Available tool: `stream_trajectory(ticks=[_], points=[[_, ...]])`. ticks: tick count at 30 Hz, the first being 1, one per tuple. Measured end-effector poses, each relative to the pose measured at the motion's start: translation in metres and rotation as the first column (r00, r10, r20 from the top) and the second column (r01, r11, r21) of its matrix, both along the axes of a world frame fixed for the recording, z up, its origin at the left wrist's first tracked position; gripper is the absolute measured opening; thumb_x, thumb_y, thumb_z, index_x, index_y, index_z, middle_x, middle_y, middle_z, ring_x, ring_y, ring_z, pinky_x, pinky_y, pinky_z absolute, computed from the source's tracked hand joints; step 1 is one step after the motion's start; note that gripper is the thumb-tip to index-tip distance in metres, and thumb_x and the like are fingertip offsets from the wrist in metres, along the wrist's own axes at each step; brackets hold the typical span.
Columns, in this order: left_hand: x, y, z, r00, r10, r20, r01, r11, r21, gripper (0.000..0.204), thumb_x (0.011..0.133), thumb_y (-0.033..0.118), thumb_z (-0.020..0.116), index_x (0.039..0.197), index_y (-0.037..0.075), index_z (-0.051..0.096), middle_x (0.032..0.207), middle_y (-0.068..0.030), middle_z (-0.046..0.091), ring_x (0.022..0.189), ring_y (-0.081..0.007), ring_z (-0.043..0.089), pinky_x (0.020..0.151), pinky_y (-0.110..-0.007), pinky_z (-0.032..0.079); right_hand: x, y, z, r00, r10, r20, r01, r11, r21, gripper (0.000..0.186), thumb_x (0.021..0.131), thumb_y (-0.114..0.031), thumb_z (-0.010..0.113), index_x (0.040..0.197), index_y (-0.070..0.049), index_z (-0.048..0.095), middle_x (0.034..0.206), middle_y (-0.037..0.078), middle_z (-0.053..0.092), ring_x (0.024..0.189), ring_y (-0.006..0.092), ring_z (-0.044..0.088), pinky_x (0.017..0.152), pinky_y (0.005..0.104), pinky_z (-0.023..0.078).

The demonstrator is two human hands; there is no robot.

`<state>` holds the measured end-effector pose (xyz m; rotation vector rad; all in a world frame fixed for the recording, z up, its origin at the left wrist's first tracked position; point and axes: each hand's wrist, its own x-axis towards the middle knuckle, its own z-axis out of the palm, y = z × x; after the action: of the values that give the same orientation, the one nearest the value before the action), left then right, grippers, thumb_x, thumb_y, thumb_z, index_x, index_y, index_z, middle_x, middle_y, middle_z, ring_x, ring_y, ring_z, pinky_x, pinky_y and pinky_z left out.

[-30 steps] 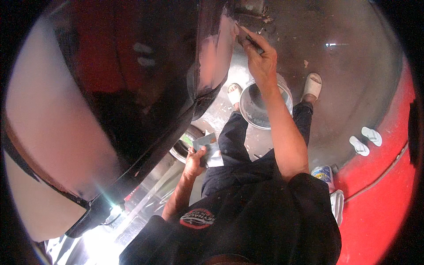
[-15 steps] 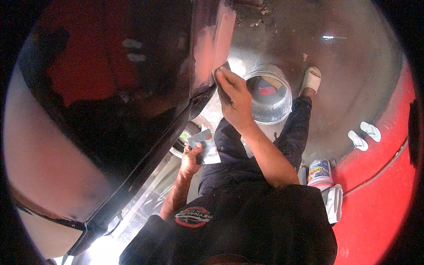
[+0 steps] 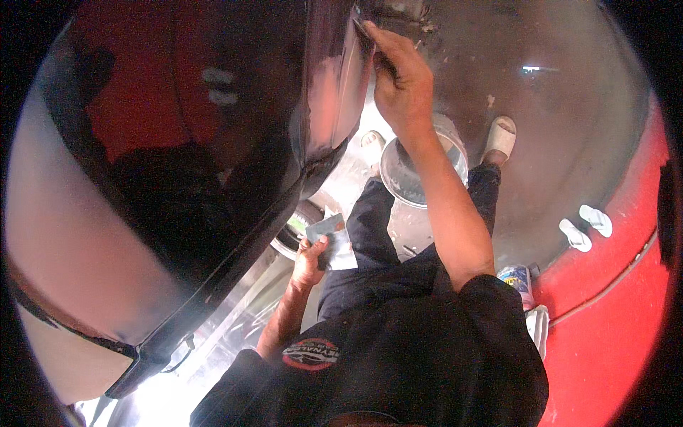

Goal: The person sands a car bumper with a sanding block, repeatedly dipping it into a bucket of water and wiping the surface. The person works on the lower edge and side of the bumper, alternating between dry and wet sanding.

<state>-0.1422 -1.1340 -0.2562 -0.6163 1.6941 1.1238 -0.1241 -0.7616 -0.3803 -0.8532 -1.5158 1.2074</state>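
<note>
In the head view, the right hand (image 3: pixel 405 82) is raised, its fingers together over a dark pad (image 3: pixel 359 25), mostly hidden, which lies at the fingertips against the edge of the panel (image 3: pixel 324 107); pink patches spread down and left from those fingers. Well below them, the left hand (image 3: pixel 308 263) is clamped on a grey sheet (image 3: pixel 338 245), thumb on top, the fingers beneath mostly out of sight. A tyre (image 3: pixel 310 209) shows just above the left thumb. The bucket (image 3: pixel 409 186) stands below the right fingers, partly behind the forearm. White flip-flops (image 3: pixel 596 220) and a tub (image 3: pixel 518 283) sit well to the right of both hands' fingers.
</note>
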Motion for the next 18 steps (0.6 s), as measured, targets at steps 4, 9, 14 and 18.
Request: stream_trajectory(ticks=[4,9,14,18], points=[[0.002,0.009,0.002,1.0,0.002,0.004,-0.002,1.0,0.02,0.027,0.095,0.01,0.065,0.121,0.002,0.062,0.107,-0.0085,0.071,0.092,-0.0229,0.07,0.083,-0.039,0.058,0.013,-0.03,0.009,0.991,0.117,0.073,-0.113,0.992,-0.05,0.066,0.07,0.007,0.061,0.132,-0.015,0.066,0.124,0.016,0.065,0.115,0.0362,0.062,0.099,0.0423,0.051],[-0.002,-0.014,-0.009,0.999,-0.043,-0.011,0.043,0.999,0.02,0.026,0.095,0.011,0.065,0.119,0.002,0.063,0.106,-0.0086,0.071,0.092,-0.0228,0.07,0.083,-0.038,0.058,0.036,-0.098,0.021,0.972,0.222,0.076,-0.211,0.969,-0.132,0.077,0.065,0.01,0.067,0.135,-0.021,0.063,0.134,0.015,0.059,0.121,0.0396,0.057,0.101,0.0451,0.05],[-0.002,-0.004,-0.004,0.999,-0.011,-0.037,0.009,0.999,-0.031,0.024,0.095,0.011,0.066,0.117,0.003,0.063,0.104,-0.0083,0.071,0.09,-0.0223,0.07,0.081,-0.038,0.059,0.067,-0.122,0.021,0.923,0.366,0.119,-0.36,0.93,-0.069,0.071,0.067,0.008,0.068,0.133,-0.018,0.065,0.134,0.015,0.06,0.121,0.0394,0.058,0.102,0.0437,0.049],[0.003,0.022,0.007,1.0,0.009,0.006,-0.009,1.0,0.013,0.027,0.095,0.01,0.064,0.121,0.004,0.061,0.109,-0.0093,0.069,0.094,-0.0237,0.069,0.082,-0.04,0.058,0.069,-0.088,0.0,0.983,0.165,0.079,-0.13,0.933,-0.335,0.059,0.076,0.01,0.061,0.131,-0.011,0.066,0.123,0.016,0.068,0.114,0.0347,0.065,0.1,0.0404,0.05]])
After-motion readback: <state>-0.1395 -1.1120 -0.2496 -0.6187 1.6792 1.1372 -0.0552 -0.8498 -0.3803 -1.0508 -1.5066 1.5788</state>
